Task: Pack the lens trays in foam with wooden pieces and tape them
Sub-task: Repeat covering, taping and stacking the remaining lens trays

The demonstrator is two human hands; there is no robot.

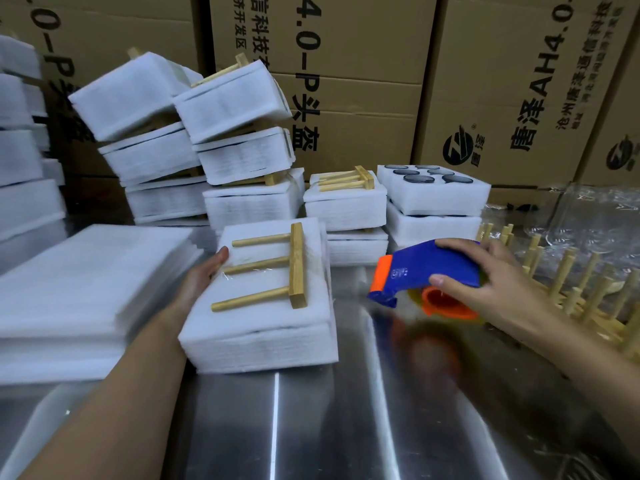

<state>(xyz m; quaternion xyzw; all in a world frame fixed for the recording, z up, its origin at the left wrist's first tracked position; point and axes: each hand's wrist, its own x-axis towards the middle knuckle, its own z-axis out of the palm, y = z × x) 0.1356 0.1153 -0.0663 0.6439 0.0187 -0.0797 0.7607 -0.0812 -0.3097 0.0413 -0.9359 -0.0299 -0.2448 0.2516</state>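
Brown cardboard cartons (346, 81) with black print wall off the whole back. In front of them is a shiny steel tabletop (311, 427), pretty crowded. On the left sits a tall stack of white foam sheets (86, 289). Behind it, finished foam bundles (207, 150) are heaped up crooked, some with wood poking out.

The foam pack (263, 327) being worked on rests on the tabletop, center-left, right against the sheet stack. Further back and to the right there's an open lens tray (429, 188) with dark round lenses showing, sitting on more foam. Far right is a pile of loose wooden racks (568, 282) next to some clear plastic film (595, 216).

The blue and orange tape dispenser (433, 268) is just off the tabletop, right of the pack and not touching it. The right hand (485, 282) has its fingers wrapped over the dispenser's body, thumb underneath. A wooden piece (277, 268), one bar with three pegs pointing left, lies flat on top of the pack. The left hand (201, 278) grips the pack's left edge with the thumb on top; the other fingers are hidden behind the foam. A bit of clear tape glints by that thumb.
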